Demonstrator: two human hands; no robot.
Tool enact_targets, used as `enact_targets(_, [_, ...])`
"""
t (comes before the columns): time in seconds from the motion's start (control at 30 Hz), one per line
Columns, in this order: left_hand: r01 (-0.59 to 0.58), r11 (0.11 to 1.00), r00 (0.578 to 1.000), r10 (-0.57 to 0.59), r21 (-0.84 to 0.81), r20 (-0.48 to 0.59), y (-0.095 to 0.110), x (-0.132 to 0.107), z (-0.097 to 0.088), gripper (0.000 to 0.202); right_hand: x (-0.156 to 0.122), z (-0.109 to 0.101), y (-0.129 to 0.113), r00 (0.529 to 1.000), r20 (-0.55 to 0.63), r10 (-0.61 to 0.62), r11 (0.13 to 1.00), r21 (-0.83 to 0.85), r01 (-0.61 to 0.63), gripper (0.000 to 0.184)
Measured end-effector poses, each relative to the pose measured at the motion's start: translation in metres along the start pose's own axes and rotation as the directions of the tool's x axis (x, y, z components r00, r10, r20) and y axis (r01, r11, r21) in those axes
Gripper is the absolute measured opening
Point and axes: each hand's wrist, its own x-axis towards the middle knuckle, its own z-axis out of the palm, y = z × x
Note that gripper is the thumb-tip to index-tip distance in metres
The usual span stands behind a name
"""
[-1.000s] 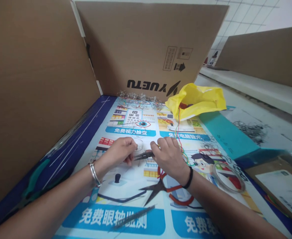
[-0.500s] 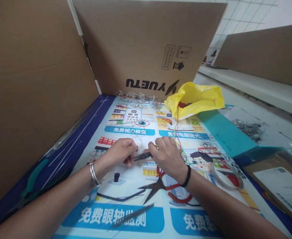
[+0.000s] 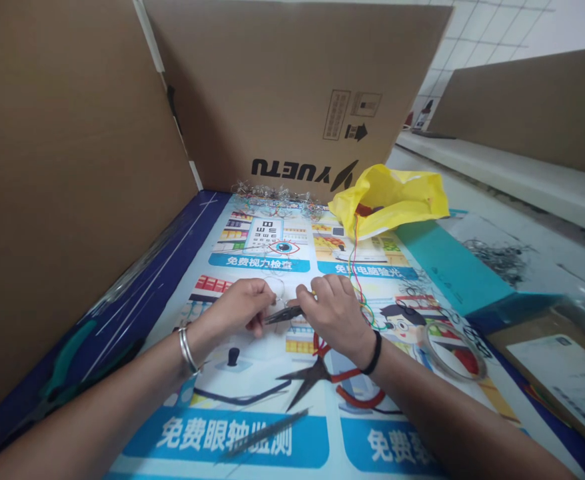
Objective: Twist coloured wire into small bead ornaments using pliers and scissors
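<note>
My right hand (image 3: pixel 335 320) is closed round a pair of needle-nose pliers (image 3: pixel 283 315), whose dark jaws point left. The jaw tips reach the fingers of my left hand (image 3: pixel 250 303), which is pinched on a thin looped wire (image 3: pixel 279 291). Exactly where the jaws meet the wire is too small to make out. Below my right hand lie red-handled scissors (image 3: pixel 308 381) with blades apart. A bundle of thin straight wires (image 3: pixel 267 432) rests nearer to me on the printed mat (image 3: pixel 252 363).
At the back, tangled wire pieces (image 3: pixel 277 197) lie before a cardboard wall (image 3: pixel 292 93). A yellow bag (image 3: pixel 397 200) trails coloured cords (image 3: pixel 356 267). On the right are a tape roll (image 3: pixel 455 351) and a teal box (image 3: pixel 452 267). Teal-handled pliers (image 3: pixel 67 363) lie at the left.
</note>
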Motion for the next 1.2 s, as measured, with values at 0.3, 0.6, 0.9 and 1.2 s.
enact_targets(0.3, [0.016, 0.999, 0.999, -0.014, -0.043, 0.035, -0.002, 0.001, 0.0, 0.02, 0.0, -0.001, 0.001, 1.0, -0.023, -0.014, 1.0, 0.001, 0.014, 0.011])
enact_targets(0.6, [-0.015, 0.999, 0.999, 0.016, -0.042, 0.042, -0.005, 0.001, 0.002, 0.017, 0.0, -0.001, 0.002, 1.0, 0.018, -0.01, 1.0, 0.016, 0.01, 0.011])
enact_targets(0.9, [-0.183, 0.973, 0.981, 0.189, 0.139, -0.036, 0.003, -0.004, 0.0, 0.02, 0.0, -0.002, -0.002, 0.991, 0.131, 0.037, 0.996, 0.071, -0.046, 0.026])
enact_targets(1.2, [-0.326, 0.773, 0.913, 0.406, 0.545, -0.03, 0.004, -0.01, -0.007, 0.02, 0.002, -0.007, -0.01, 0.888, 0.454, 0.066, 0.981, 0.131, -0.14, 0.011])
